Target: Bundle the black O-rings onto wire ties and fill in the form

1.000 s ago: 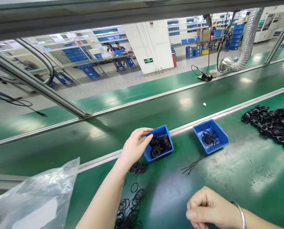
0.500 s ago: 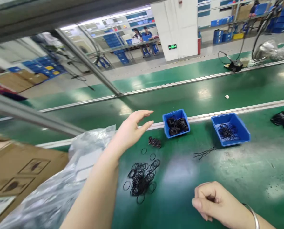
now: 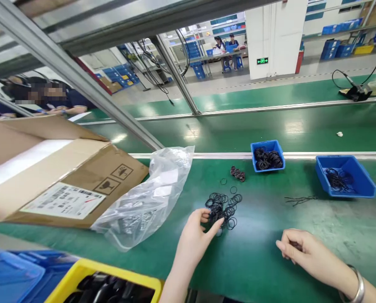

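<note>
Green bench (image 3: 270,261) | left hand (image 3: 196,240) – touching black rings (image 3: 223,205) | right hand (image 3: 304,252) – curled

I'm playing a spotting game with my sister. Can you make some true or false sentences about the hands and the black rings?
1. The left hand touches the pile of black rings on the green table. True.
2. The right hand reaches into a bin. False: it is curled over the green table, apart from every bin.
3. A clear plastic bag lies against the cardboard box. True.
4. Both blue bins at the back are empty. False: the small blue bin and the large blue bin each hold black rings.
</note>
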Demonstrator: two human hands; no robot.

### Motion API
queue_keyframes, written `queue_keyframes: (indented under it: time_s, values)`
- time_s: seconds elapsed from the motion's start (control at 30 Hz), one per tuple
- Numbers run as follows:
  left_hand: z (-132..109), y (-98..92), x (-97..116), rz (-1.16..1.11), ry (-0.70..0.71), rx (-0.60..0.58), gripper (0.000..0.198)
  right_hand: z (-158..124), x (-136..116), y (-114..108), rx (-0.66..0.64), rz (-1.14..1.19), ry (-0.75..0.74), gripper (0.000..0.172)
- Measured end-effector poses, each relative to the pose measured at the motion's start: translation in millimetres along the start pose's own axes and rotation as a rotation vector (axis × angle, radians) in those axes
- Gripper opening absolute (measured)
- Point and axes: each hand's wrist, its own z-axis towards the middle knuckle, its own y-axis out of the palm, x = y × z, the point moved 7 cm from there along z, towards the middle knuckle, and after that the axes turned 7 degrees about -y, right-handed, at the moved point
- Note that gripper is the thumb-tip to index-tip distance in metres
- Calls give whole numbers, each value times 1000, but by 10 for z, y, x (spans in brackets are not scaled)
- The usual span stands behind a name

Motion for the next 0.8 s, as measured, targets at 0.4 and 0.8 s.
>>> queue_keyframes:
  time_s: [0.4, 0.8]
  values:
    - [1, 134, 59, -23, 30, -5, 31, 852, -837, 268, -40, -537, -501, 16]
    - [-30, 154, -4, -144, 47, -32, 28, 1614, -932, 653, -263, -739, -682, 15]
